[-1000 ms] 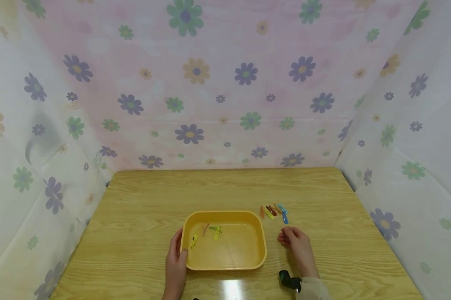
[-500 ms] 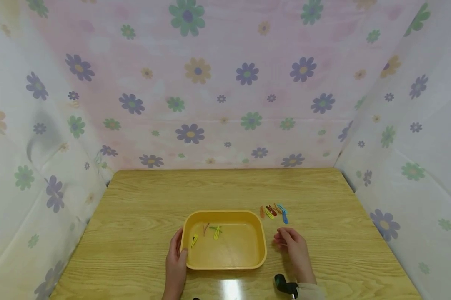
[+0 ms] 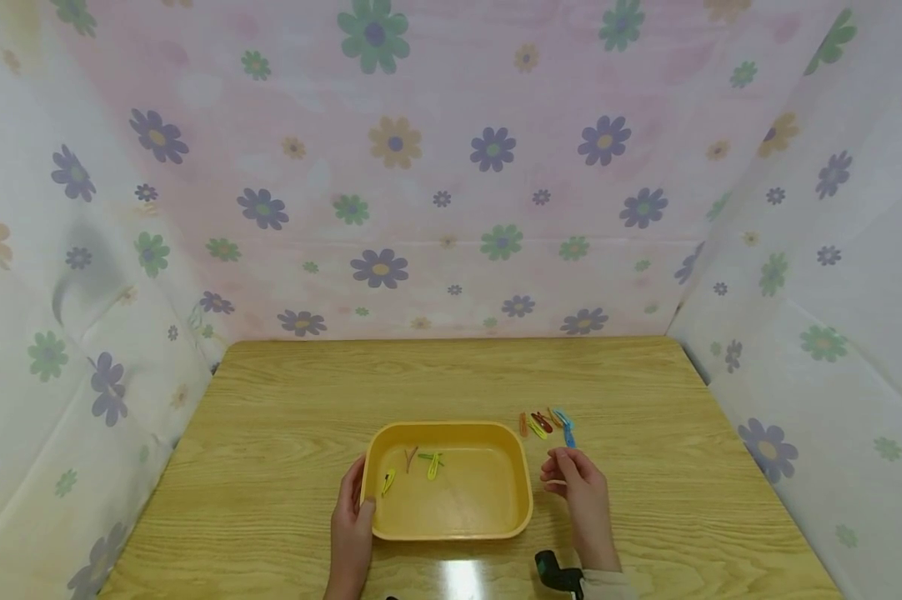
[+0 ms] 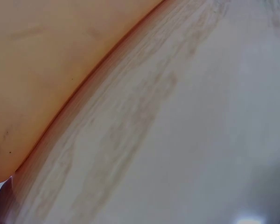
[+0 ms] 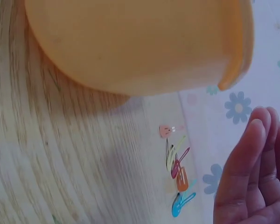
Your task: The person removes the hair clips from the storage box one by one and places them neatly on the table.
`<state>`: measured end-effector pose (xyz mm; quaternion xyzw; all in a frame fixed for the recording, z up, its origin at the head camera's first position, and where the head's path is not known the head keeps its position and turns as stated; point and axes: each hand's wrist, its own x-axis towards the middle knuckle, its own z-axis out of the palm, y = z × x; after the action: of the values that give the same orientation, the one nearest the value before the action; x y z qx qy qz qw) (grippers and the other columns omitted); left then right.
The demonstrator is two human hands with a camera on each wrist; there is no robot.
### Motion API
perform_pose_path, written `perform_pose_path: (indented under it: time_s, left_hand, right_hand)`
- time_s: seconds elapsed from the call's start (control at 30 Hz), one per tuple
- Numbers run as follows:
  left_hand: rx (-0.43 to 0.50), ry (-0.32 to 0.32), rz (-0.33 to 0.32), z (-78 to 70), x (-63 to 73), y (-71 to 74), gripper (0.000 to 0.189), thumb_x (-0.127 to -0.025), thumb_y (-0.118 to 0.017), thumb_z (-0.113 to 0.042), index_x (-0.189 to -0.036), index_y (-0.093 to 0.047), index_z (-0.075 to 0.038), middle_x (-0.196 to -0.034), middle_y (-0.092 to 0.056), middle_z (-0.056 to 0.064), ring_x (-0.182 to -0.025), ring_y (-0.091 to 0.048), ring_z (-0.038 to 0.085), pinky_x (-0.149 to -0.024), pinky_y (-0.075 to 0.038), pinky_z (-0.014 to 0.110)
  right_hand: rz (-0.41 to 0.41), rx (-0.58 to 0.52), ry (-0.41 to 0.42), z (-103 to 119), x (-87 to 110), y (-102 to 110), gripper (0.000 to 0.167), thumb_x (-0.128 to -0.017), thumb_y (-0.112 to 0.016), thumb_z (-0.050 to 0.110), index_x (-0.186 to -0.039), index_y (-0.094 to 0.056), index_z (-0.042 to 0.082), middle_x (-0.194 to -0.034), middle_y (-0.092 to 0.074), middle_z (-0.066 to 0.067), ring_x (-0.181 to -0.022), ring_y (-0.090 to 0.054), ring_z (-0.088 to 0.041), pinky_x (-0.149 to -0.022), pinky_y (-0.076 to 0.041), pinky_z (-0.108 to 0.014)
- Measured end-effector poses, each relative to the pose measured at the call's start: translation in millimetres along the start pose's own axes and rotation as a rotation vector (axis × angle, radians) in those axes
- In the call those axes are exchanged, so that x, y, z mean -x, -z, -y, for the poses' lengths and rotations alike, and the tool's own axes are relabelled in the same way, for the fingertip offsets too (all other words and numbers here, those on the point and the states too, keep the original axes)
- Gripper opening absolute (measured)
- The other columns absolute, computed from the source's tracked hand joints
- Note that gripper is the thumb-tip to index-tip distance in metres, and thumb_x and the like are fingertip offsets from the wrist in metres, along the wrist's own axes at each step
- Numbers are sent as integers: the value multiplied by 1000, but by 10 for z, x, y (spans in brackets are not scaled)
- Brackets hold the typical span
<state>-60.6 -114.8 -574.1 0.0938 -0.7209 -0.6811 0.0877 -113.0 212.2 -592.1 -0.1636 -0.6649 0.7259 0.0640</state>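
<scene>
My left hand [image 3: 352, 533] grips the left side of a yellow plastic tub [image 3: 488, 500], thumb over the rim and fingers along the outside. Inside the tub, toward its left, lie snap hair clips: a yellow one [image 3: 388, 481], a second yellow one [image 3: 433, 467] across a green one, and a reddish one [image 3: 410, 458]. To the right of the tub my right hand [image 3: 582, 496] hovers, thumb and forefinger tips close together, with nothing visible between them in the right wrist view. Just beyond its fingertips are the blue hair clips [image 3: 568, 429].
Several more hair clips lie on the wood-grain table [image 3: 286, 400] behind the right hand, among them an orange one [image 3: 523, 424], a yellow one [image 3: 537, 429] and a dark red one [image 3: 543, 422]. A black wrist camera [image 3: 556, 573] sticks out beside the right wrist. Flowered cloth [image 3: 451, 167] surrounds the table.
My right hand has shifted left, and its fingertips have come slightly nearer the loose clips. The left hand, the tub and the clips stay where they were.
</scene>
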Motion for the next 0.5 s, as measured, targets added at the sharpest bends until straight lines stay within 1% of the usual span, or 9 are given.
perform_pose_path:
  time_s: [0.1,0.27,0.4,0.47,0.5]
  left_hand:
    - [-3,9,1,-3,0,1,58,-84,-39,4,-137,-34,-20,-135,-36,-11,-125,-30,4,-91,-33,12]
    - [-21,18,-2,-10,3,1,58,-85,-39,3,-137,-35,-21,-135,-36,-12,-125,-30,4,-91,-32,12]
    - [-24,19,1,-8,2,2,58,-85,-39,3,-136,-35,-22,-135,-36,-12,-125,-29,4,-92,-32,12]
    - [-23,18,1,-4,1,7,58,-85,-39,3,-136,-35,-23,-135,-36,-11,-125,-30,4,-91,-32,11]
    - [-21,17,0,-3,0,9,58,-85,-39,4,-136,-36,-23,-135,-36,-11,-125,-30,4,-91,-32,11]
  right_hand:
    - [-19,-6,33,-50,-19,-35,44,-84,-54,44,-102,-59,5,-86,-59,-16,-71,-61,-24,-58,-53,-32]
    - [-14,0,89,-99,-30,-108,40,-84,-55,41,-103,-59,6,-85,-58,-18,-71,-60,-27,-57,-53,-34]
    - [24,34,125,-100,-36,-154,40,-86,-53,41,-105,-59,7,-85,-59,-16,-72,-60,-26,-59,-53,-33]
    - [73,53,154,-49,-14,-174,39,-88,-50,39,-107,-57,6,-85,-59,-14,-72,-60,-24,-58,-53,-32]
    - [94,65,166,18,23,-197,38,-89,-50,37,-107,-57,4,-84,-59,-15,-71,-60,-24,-58,-53,-32]
